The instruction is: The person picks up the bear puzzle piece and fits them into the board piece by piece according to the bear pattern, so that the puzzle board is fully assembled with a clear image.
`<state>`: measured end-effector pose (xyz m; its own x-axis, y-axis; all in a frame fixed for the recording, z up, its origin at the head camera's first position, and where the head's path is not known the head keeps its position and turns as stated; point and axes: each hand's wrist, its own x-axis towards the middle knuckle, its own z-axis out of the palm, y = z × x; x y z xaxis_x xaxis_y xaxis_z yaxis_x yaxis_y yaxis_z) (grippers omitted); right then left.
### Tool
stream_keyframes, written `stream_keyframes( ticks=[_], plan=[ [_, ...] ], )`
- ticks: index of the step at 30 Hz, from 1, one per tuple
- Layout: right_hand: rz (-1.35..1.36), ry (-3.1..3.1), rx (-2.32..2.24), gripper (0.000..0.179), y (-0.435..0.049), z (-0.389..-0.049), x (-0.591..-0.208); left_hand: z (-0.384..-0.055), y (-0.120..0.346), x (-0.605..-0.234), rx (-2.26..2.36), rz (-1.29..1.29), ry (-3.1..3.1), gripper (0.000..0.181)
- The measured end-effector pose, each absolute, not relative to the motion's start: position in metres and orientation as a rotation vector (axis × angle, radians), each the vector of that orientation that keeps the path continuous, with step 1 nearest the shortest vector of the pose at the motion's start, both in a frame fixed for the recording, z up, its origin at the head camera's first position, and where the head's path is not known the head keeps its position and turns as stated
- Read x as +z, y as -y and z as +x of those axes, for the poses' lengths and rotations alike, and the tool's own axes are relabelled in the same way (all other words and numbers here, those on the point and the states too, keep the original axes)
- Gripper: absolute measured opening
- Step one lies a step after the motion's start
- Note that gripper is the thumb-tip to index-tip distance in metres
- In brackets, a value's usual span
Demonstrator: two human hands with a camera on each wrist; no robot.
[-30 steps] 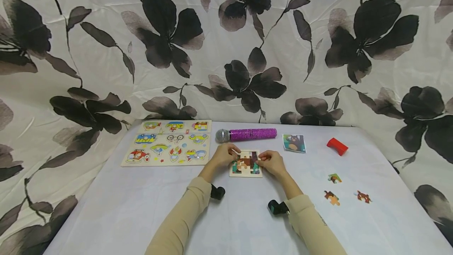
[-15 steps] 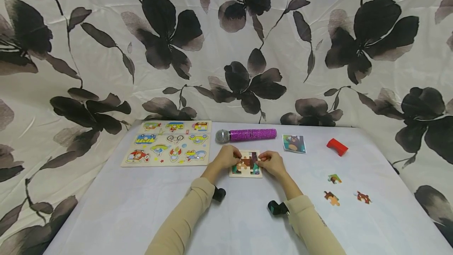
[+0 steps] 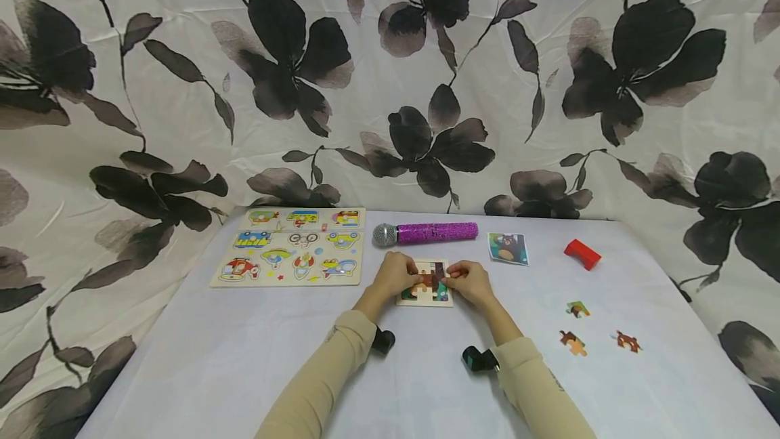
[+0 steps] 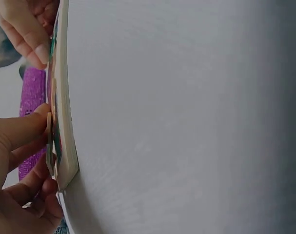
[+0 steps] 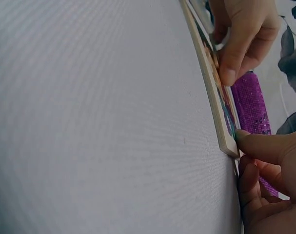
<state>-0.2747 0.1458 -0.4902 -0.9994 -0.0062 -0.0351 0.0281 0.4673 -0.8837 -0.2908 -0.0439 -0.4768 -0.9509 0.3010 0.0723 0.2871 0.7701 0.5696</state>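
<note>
In the head view a small wooden jigsaw board [image 3: 425, 302] lies on the table, partly filled with brown and green bear-picture pieces. My left hand [image 3: 395, 273] is over its left side. Thumb and fingers pinch a puzzle piece [image 4: 49, 144], seen edge-on and tilted just above the board in the left wrist view. My right hand [image 3: 472, 281] grips the board's right edge, its thumb on top and the other fingers curled beside the rim. Three loose puzzle pieces, one green [image 3: 577, 309], one orange [image 3: 573, 342] and one brown [image 3: 626, 341], lie to the right.
Behind the board lies a purple glittery microphone [image 3: 436, 232]. A larger vehicle-picture board [image 3: 286, 249] is at back left. On the right are a bear picture card [image 3: 508, 248] and a red block-like object [image 3: 582, 253]. A floral cloth [image 3: 426, 87] hangs behind the white table [image 3: 201, 364].
My left hand has shifted slightly right and toward me, from the board's upper left corner to over its left side. The right hand holds its place.
</note>
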Motion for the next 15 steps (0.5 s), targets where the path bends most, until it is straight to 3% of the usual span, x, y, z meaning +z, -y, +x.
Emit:
stream_keyframes(
  ticks=[15],
  plan=[
    [0.017,-2.665,-1.606,0.022,-0.1458,-0.2725,-0.4879,-0.2976,0.0437,-0.4768,0.96,0.498,-2.864,0.013]
  ],
)
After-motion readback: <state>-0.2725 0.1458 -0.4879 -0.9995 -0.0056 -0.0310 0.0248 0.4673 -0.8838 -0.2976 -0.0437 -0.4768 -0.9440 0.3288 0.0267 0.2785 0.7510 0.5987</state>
